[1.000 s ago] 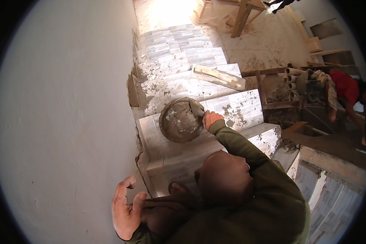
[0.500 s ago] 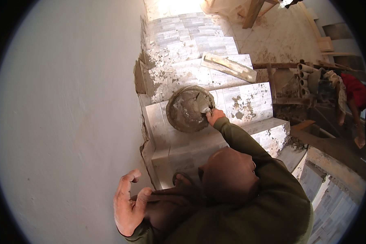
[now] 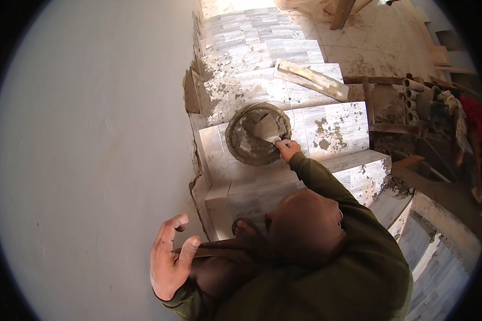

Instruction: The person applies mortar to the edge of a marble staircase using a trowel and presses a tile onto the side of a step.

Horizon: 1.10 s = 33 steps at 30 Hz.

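- Nearest us, our left hand point(image 3: 168, 262) is spread beside the smooth, matte white wall point(image 3: 96, 155), its fingers curved, the thumb apart and nothing visible in its grasp; we cannot tell whether it touches the plaster.
- Farther out, our right hand point(image 3: 290, 151) has its fingers closed around the handle of a trowel point(image 3: 269, 127), whose flat, mortar-smeared blade lies inside the bucket, by its right side.
- The trowel is probably light and stiff on its own, but wet mix would make it blade-heavy; the handle is the place to hold, and a smeared grip could turn slippery.
- The round bucket point(image 3: 246, 161), crusted grey along its rim, stands on the stair tread ahead of us. It is likely heavy with its load, so we would lift it by opposite sides of the rim.
- The mortar point(image 3: 246, 140) inside looks wet, dense and pasty, soft enough to cut yet apt to cling.
- Around it, the grey wood-patterned tiles point(image 3: 308, 120) look hard, glossy and brittle, with splatter drying in rough patches.
- Beyond, a long, flat float point(image 3: 311, 80) lies slantwise on a higher step, its face caked and pale.
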Available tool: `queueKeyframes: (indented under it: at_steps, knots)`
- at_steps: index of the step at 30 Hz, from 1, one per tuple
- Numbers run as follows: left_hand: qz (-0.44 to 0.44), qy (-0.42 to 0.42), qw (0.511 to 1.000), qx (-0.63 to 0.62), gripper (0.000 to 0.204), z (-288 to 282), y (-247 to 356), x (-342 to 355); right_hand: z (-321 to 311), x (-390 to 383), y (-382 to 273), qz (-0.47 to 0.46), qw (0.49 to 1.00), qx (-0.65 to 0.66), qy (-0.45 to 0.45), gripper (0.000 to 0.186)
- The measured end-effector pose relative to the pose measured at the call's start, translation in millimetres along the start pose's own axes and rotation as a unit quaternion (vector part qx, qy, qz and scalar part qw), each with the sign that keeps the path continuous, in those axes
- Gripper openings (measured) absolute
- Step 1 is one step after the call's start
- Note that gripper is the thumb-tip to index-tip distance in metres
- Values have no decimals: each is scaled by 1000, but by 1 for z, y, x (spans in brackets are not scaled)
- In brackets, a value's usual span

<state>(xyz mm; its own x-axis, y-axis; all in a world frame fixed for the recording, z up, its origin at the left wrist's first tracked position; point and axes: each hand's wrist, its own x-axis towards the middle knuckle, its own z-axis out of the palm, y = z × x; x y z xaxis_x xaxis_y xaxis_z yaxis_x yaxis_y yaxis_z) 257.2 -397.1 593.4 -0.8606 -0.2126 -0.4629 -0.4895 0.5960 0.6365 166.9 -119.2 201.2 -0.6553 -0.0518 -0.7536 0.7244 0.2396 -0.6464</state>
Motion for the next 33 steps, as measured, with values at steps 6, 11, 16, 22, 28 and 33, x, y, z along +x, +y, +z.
queueKeyframes:
  at_steps: [6,11,16,22,28,33]
  knots:
    - [8,-3,1000,-8,38,-6,-8,-3,-10,-8,-3,-13,998,31,-60,21]
    - [6,29,999,-36,34,-3,-17,-3,-33,-18,-11,-20,998,31,-52,24]
    - [84,354,911,-195,30,-7,-24,-9,-35,-42,-102,-63,990,-79,-99,22]
    - [159,408,873,-215,40,-1,-13,-9,-7,-32,-207,-90,953,-228,-179,28]
    - [241,415,835,-269,38,2,-13,-4,59,-6,-209,-57,942,-271,-190,28]
    - [276,390,840,-256,36,-2,-23,-6,114,-5,-98,-83,949,-238,-190,43]
